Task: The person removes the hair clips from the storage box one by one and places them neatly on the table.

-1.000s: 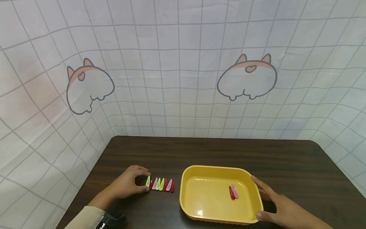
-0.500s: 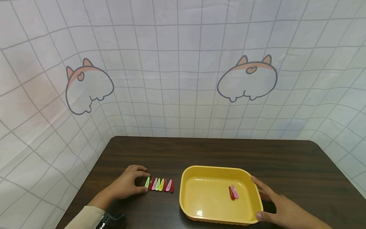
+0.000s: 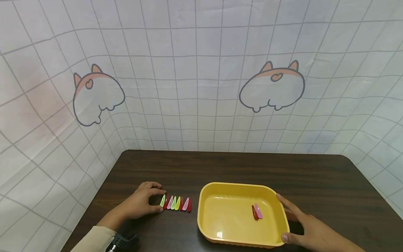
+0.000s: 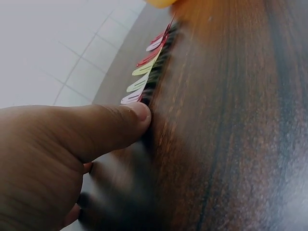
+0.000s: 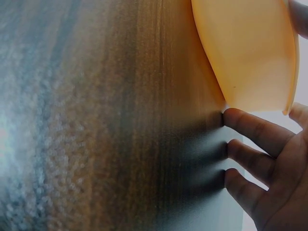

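Several snap hair clips (image 3: 177, 203) in red, pink, green and yellow stand in a row on the dark table. At the row's left end, my left hand (image 3: 138, 202) holds a light green hair clip (image 3: 162, 200) between thumb and index finger, one at each end. The thumb hides that clip in the left wrist view. My right hand (image 3: 310, 229) rests against the right side of a yellow tray (image 3: 201, 210), thumb and index finger spread along its rim, other fingertips on the table. A red clip (image 3: 255, 212) and a pink clip (image 3: 258, 211) lie side by side inside the tray.
The dark wooden table (image 3: 233, 168) extends behind the tray and to both sides. A white grid-patterned cloth (image 3: 189, 87) with cartoon animal drawings hangs behind and beside it. A dark watch (image 3: 122, 242) is at the left wrist.
My left hand and the light green clip have shifted only very slightly. The right hand, the tray and the two clips in it stay in place.
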Action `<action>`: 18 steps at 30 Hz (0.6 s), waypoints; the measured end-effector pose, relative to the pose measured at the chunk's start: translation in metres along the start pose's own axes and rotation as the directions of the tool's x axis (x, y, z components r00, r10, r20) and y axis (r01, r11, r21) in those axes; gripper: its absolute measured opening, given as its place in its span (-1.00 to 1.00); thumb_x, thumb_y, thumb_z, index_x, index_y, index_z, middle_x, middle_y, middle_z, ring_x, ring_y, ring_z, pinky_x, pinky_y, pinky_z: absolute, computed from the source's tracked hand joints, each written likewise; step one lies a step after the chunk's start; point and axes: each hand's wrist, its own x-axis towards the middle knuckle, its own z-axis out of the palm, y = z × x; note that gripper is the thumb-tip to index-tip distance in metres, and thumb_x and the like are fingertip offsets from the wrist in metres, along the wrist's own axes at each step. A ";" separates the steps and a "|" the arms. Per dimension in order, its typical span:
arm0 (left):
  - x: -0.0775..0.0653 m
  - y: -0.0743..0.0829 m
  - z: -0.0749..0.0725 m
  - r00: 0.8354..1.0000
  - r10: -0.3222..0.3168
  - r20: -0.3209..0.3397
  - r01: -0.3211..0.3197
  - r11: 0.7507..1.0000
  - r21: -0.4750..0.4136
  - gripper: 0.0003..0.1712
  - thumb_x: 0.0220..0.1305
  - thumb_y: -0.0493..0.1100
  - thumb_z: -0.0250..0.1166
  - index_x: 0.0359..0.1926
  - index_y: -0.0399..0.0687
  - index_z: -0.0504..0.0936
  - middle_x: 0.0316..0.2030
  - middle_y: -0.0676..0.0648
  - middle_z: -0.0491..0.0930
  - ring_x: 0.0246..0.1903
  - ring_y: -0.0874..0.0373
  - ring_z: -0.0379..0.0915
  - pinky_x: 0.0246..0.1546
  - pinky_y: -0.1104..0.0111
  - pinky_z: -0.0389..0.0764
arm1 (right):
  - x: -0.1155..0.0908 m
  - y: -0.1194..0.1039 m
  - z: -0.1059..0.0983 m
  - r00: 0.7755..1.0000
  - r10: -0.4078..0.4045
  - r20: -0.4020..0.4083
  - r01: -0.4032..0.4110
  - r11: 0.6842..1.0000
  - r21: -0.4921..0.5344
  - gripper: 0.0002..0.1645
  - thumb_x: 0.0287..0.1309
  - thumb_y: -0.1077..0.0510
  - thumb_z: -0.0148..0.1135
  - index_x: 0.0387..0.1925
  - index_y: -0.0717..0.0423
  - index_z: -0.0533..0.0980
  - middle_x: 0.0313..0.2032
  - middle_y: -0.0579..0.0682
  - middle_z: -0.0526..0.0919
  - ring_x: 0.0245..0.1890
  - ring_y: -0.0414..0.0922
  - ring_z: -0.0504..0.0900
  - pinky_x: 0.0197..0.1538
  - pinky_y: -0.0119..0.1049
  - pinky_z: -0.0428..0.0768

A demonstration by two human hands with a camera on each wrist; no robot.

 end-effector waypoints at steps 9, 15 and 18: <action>-0.001 0.004 -0.003 1.000 -0.014 0.017 0.013 1.000 0.003 -0.25 0.07 0.10 0.60 0.26 -0.04 0.63 0.30 -0.16 0.43 0.37 -0.26 0.17 0.26 -0.26 0.32 | 0.000 -0.005 0.002 1.000 0.013 -0.020 -0.013 1.000 -0.023 0.20 0.33 -0.01 0.36 0.65 -0.31 -0.28 0.31 0.21 0.51 0.21 0.04 0.57 -0.10 0.32 0.60; 0.003 0.016 -0.004 1.000 0.020 -0.008 -0.020 1.000 -0.010 -0.29 0.17 0.09 0.54 0.29 -0.05 0.59 0.28 -0.12 0.48 0.35 -0.19 0.28 0.29 -0.18 0.34 | -0.001 -0.006 0.003 1.000 0.014 -0.017 -0.015 1.000 -0.010 0.19 0.34 -0.01 0.35 0.65 -0.33 -0.28 0.30 0.20 0.52 0.19 0.05 0.58 -0.11 0.36 0.59; 0.006 0.024 -0.004 0.998 0.050 -0.038 -0.051 0.999 -0.017 -0.35 0.23 0.05 0.50 0.28 -0.08 0.59 0.24 -0.08 0.52 0.30 -0.14 0.37 0.28 -0.12 0.38 | -0.002 -0.006 0.004 1.000 0.016 -0.016 -0.016 1.000 -0.005 0.19 0.35 -0.01 0.35 0.65 -0.33 -0.28 0.30 0.21 0.52 0.20 0.06 0.58 -0.11 0.37 0.58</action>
